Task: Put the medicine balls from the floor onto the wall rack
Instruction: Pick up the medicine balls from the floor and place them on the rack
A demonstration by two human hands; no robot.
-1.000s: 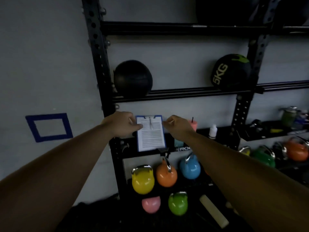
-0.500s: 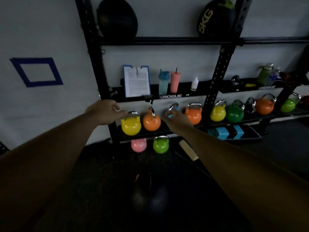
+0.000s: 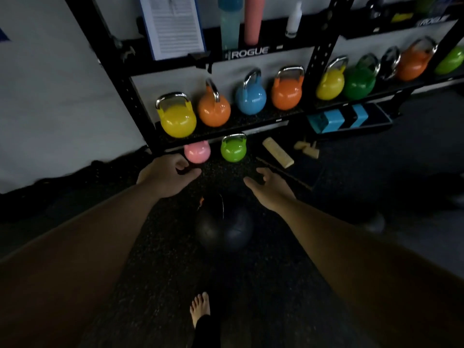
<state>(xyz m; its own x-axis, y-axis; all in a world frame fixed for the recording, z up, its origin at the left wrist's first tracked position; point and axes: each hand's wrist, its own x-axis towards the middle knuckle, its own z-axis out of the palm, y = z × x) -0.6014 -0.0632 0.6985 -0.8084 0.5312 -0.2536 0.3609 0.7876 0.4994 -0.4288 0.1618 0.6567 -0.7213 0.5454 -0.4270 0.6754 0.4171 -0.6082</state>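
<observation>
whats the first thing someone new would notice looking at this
The row of bright kettlebells on the rack's lowest shelf, starting with the yellow kettlebell at the left end. Next, the open left hand and right hand reaching down over a dark medicine ball on the floor.

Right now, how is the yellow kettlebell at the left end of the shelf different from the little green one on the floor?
The yellow kettlebell sits up on the rack's bottom shelf; the green kettlebell stands on the floor below it. The yellow one looks bigger. Its colour is yellow, the other's bright green. Both stand upright, have shiny metal handles, and neither is being touched.
</observation>
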